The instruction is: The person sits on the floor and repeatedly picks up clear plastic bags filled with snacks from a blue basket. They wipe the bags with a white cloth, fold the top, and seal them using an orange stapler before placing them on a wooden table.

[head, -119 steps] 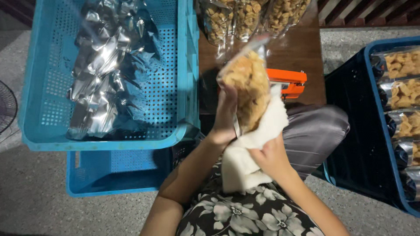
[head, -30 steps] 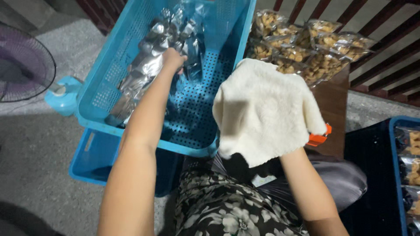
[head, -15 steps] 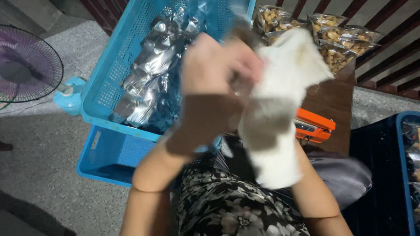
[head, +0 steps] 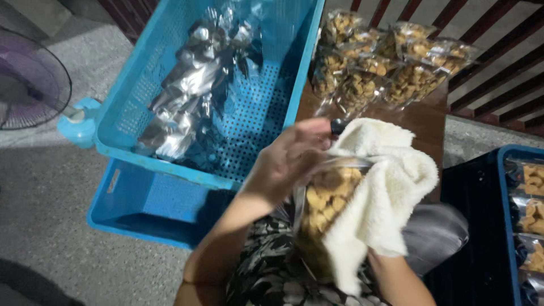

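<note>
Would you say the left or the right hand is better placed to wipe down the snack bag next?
Probably the right: the right hand is under the white towel draped against the snack bag, while the left hand has its grip on the bag's top.

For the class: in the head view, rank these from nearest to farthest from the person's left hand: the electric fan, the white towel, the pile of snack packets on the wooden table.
1. White towel: right beside the left hand.
2. Pile of snack packets: farther up, on the wooden table.
3. Electric fan: far left, on the floor.
</note>
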